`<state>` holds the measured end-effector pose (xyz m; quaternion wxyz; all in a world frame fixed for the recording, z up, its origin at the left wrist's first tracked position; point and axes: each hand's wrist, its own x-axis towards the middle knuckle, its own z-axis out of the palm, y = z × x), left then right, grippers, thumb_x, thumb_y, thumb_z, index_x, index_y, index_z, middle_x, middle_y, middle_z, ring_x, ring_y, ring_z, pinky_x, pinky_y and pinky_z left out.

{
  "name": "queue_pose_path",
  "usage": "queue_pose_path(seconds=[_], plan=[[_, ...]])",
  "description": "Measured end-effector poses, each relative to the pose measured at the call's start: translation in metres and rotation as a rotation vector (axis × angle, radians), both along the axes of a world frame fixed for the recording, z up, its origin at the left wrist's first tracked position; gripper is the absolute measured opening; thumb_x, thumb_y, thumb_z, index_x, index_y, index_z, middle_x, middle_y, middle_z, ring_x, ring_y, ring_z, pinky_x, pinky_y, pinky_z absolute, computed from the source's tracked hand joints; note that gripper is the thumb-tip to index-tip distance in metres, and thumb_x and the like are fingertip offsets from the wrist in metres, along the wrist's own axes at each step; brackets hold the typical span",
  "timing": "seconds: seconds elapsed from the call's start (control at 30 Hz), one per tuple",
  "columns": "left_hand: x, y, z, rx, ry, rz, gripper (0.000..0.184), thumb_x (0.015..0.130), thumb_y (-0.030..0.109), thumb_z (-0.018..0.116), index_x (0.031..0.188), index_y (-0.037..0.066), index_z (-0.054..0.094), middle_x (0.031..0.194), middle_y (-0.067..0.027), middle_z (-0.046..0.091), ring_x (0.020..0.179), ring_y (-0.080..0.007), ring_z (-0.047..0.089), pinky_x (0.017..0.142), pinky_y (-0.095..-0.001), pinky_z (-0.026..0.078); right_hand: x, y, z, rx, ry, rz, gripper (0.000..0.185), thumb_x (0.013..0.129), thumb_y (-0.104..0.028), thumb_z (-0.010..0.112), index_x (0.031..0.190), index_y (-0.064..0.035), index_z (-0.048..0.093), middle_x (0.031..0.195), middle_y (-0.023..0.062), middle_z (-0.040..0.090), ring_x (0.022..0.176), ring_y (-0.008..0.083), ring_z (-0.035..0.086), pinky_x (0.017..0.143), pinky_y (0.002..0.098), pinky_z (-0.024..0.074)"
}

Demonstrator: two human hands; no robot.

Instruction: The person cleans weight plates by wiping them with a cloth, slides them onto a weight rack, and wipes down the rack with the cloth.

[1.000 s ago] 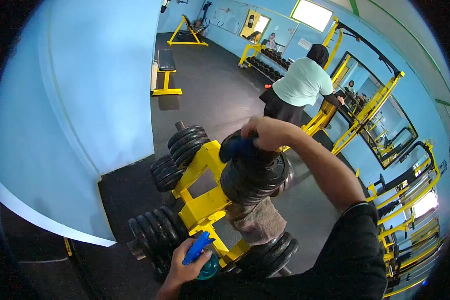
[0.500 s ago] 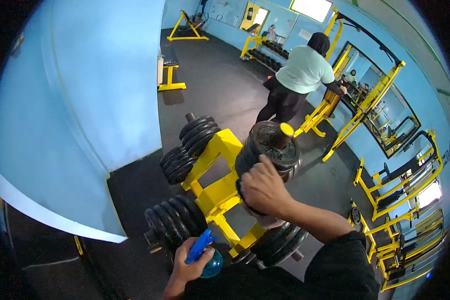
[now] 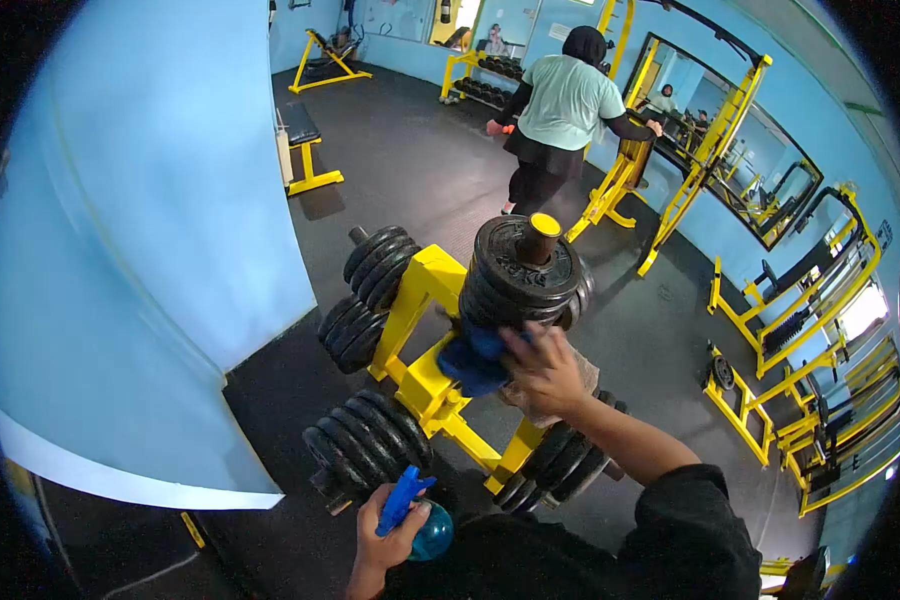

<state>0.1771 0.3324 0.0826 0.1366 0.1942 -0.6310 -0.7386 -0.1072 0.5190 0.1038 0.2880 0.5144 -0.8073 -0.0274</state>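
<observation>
My left hand (image 3: pixel 392 530) is wrapped round a spray bottle with a blue trigger head (image 3: pixel 406 500) and a teal, see-through body (image 3: pixel 432 535). My right hand (image 3: pixel 545 372), slightly blurred, holds a dark blue cloth (image 3: pixel 475 362) against the lower side of the upper stack of black weight plates (image 3: pixel 525 265). That stack sits on a post of a yellow plate rack (image 3: pixel 432 380). Under my right wrist is a brownish-grey piece (image 3: pixel 580 375) that I cannot make out. More black plates (image 3: pixel 368 440) hang on the rack's other pegs.
A person in a light green top (image 3: pixel 570 100) stands beyond the rack, one hand on a yellow machine (image 3: pixel 620 180). A blue wall (image 3: pixel 170 200) stands close on the left. A bench (image 3: pixel 305 150), a dumbbell rack (image 3: pixel 485 80) and yellow machines (image 3: pixel 800 330) stand farther off.
My right hand has moved down the plate stack, and the blue cloth now shows spread beside it. The view has shifted. The person beyond stands more upright, with one arm out behind.
</observation>
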Motion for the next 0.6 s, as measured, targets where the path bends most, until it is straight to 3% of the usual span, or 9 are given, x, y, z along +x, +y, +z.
queue_pose_path(seconds=[0.07,0.1,0.17,0.2,0.27,0.33,0.5,0.57,0.6], plan=[[0.001,-0.004,0.002,-0.02,-0.039,-0.005,0.02,0.078,0.012,0.072,0.087,0.0,0.06,0.08,-0.0058,0.065,0.075,-0.0116,0.062,0.073,-0.0281,0.049,-0.01,0.03,-0.011,-0.369,0.058,-0.109,0.04,0.069,-0.008,0.06,0.109,-0.0086,0.064,0.128,0.0164,0.047,0.114,0.0284,0.047,0.097,0.0463,0.0366],[0.0,-0.006,0.003,0.011,-0.036,-0.008,0.019,0.078,0.012,0.072,0.087,0.0,0.06,0.081,-0.0064,0.065,0.074,-0.0116,0.062,0.073,-0.0281,0.05,-0.011,0.027,-0.005,-0.377,0.062,-0.111,0.04,0.069,-0.008,0.06,0.109,-0.0086,0.064,0.128,0.0164,0.047,0.114,0.0284,0.047,0.097,0.0463,0.0366],[-0.005,-0.007,0.0,0.029,-0.04,-0.042,0.019,0.078,0.012,0.072,0.086,0.0,0.061,0.082,-0.007,0.066,0.073,-0.0115,0.062,0.072,-0.028,0.05,-0.01,0.027,0.007,-1.037,-0.265,-0.522,0.05,0.064,0.006,0.052,0.11,-0.0081,0.064,0.115,0.0154,0.053,0.107,0.0343,0.048,0.093,0.044,0.0381],[-0.011,-0.009,-0.006,-0.041,-0.015,-0.041,0.018,0.078,0.012,0.072,0.086,0.0,0.061,0.082,-0.0078,0.066,0.073,-0.0114,0.062,0.071,-0.0278,0.05,-0.03,0.032,-0.013,-1.227,-0.429,-0.44,0.054,0.063,0.01,0.045,0.111,-0.0079,0.064,0.117,0.0174,0.053,0.105,0.034,0.05,0.092,0.0386,0.0394],[-0.021,-0.009,-0.003,-0.131,0.008,-0.069,0.017,0.078,0.011,0.071,0.086,0.0,0.061,0.083,-0.0086,0.067,0.073,-0.0112,0.062,0.07,-0.0275,0.05,0.004,0.001,0.018,-1.021,-1.177,-1.055,0.042,0.087,-0.014,0.045,0.129,-0.0117,0.052,0.13,0.019,0.048,0.115,0.0314,0.049,0.096,0.0355,0.0384],[-0.031,-0.009,0.008,-0.104,-0.039,-0.088,0.017,0.078,0.01,0.071,0.085,-0.001,0.061,0.086,-0.0107,0.068,0.075,-0.0111,0.062,0.07,-0.0272,0.05,0.022,-0.007,0.116,-0.313,-1.257,-0.763,0.052,0.095,-0.033,0.039,0.138,-0.0049,0.038,0.131,0.0184,0.05,0.115,0.0323,0.051,0.098,0.0381,0.0392],[-0.049,-0.005,0.02,-0.155,-0.049,-0.135,0.016,0.078,0.009,0.07,0.086,-0.001,0.061,0.088,-0.0112,0.068,0.077,-0.0111,0.062,0.072,-0.0273,0.049,-0.078,-0.027,0.01,-1.851,-1.71,0.065,0.061,0.094,-0.046,0.04,0.133,0.001,0.045,0.134,0.0125,0.05,0.121,0.0269,0.048,0.105,0.0365,0.0334],[-0.055,0.0,0.014,-0.114,-0.082,-0.141,0.017,0.078,0.009,0.07,0.086,-0.002,0.06,0.089,-0.0114,0.067,0.079,-0.0114,0.062,0.074,-0.0282,0.05,-0.122,-0.02,0.041,-1.687,-2.066,-0.316,0.061,0.092,-0.046,0.041,0.13,0.0011,0.048,0.134,0.0134,0.051,0.118,0.0289,0.051,0.104,0.0399,0.036],[-0.059,0.004,0.012,-0.117,-0.086,-0.157,0.017,0.078,0.009,0.07,0.086,-0.002,0.06,0.089,-0.0114,0.067,0.079,-0.0114,0.062,0.074,-0.0282,0.05,-0.15,-0.02,0.022,-1.6,-2.12,-0.218,0.053,0.093,-0.039,0.037,0.124,0.002,0.051,0.125,0.0145,0.055,0.109,0.0292,0.054,0.098,0.0402,0.0394]])
